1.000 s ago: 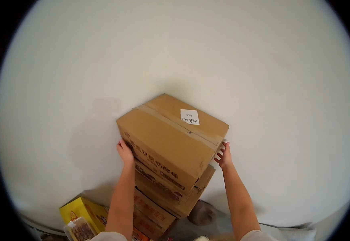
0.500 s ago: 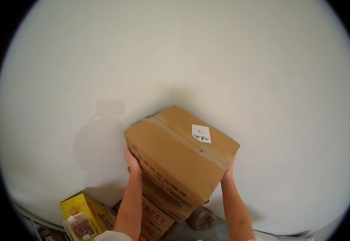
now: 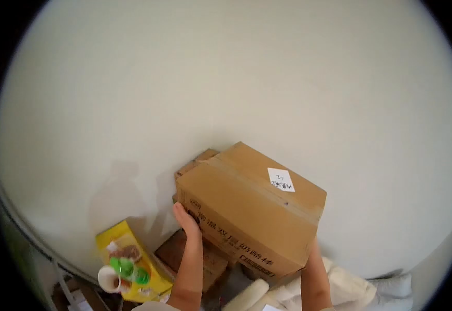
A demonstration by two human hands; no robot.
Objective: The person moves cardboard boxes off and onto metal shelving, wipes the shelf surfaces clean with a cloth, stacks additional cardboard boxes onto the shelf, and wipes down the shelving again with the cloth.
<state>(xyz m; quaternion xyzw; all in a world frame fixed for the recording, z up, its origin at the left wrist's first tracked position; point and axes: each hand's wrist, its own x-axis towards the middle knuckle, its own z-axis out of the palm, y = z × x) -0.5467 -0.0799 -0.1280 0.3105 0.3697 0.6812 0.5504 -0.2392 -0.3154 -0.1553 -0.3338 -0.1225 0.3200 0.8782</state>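
A large taped cardboard box (image 3: 236, 202) with dark printing on its front side and a white handwritten label (image 3: 281, 179) is held between my two hands. My left hand (image 3: 187, 218) lies against the box's left front side, fingers pressed together along it. On the right, my forearm reaches up to the box's right end; that hand is hidden behind the box. Behind the box's left corner, part of another carton (image 3: 197, 161) shows. Lower down, beneath the held box, sits a brown carton (image 3: 187, 255).
A pale wall (image 3: 226, 78) rises behind. At lower left are a yellow box (image 3: 156, 282), a green bottle (image 3: 130, 270), a paper cup (image 3: 109, 279) and a container of brown food (image 3: 126, 252). Cream fabric (image 3: 342, 282) and grey-white bags (image 3: 394, 290) lie at lower right.
The held box has shifted right and slightly down in view, off the stack below. Another carton now shows behind it. More of the bottle, cup and cream fabric has come into view.
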